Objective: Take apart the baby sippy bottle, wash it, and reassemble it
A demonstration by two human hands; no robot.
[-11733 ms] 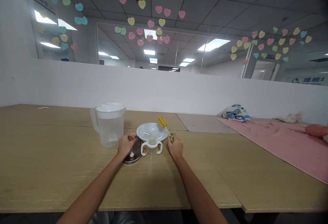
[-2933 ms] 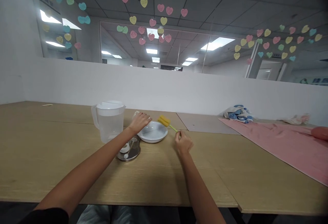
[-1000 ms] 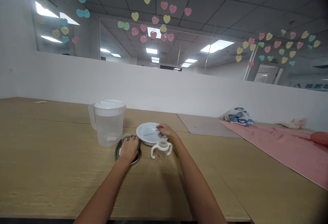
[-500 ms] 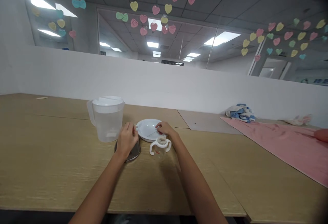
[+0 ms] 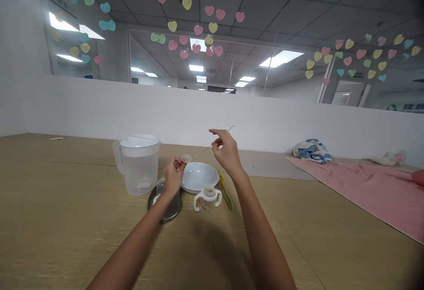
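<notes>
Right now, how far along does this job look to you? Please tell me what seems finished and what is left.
Done, it seems: the sponge bottle brush lies on the table beside the two-handled cup. In hand: the left hand pinches a small round clear piece, and the right hand holds a thin metal wire. Left: the clear part on the steel tray sits apart from the open cup.

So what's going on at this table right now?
A person holds a small round translucent piece in the left hand and a thin metal wire in the right hand, both raised above the table. Below sit a white bowl, a two-handled baby cup, a green-handled sponge brush, a steel tray and a plastic jug.
</notes>
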